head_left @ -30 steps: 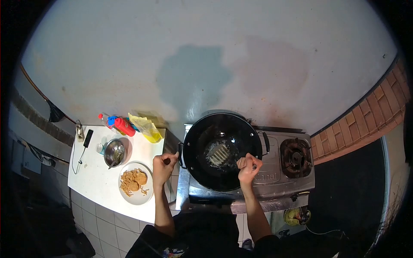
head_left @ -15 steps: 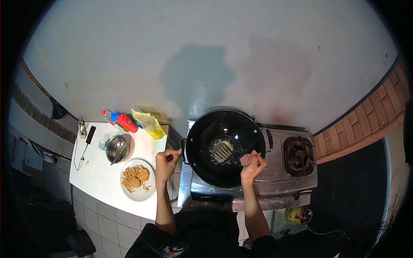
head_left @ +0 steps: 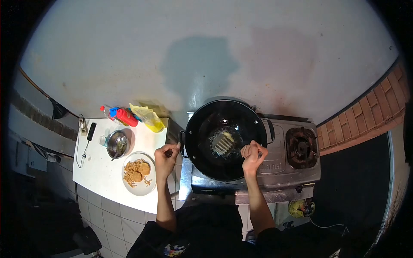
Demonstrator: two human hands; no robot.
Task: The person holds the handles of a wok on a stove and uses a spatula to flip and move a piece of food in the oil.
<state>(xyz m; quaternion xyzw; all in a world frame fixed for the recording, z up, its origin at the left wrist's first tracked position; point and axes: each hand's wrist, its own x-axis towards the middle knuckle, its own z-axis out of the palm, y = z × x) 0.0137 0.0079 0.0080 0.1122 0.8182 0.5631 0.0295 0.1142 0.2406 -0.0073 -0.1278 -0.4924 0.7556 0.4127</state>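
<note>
A large black wok (head_left: 202, 162) with two side handles sits on the left side of the metal stove. In its middle, a slotted spatula (head_left: 223, 145) lies over a pale piece of food in bubbling oil. My right hand (head_left: 254, 157), over the wok's right front rim, is closed round the spatula's handle. My left hand (head_left: 167, 158) is beside the wok's left handle (head_left: 181, 142), fingers bent and thumb near the fingertips; whether it grips the handle cannot be made out.
On the white table (head_left: 97, 172) are a plate (head_left: 140, 191) with fries and browned round pieces, a metal bowl (head_left: 117, 145), a red bottle (head_left: 127, 117), a yellow bag (head_left: 150, 118) and a black-handled tool (head_left: 91, 131). A bare burner (head_left: 301, 147) is at the right.
The view has shifted slightly, so the wok and stove appear a little higher. Both hands keep nearly the same places, and the spatula is still over the food.
</note>
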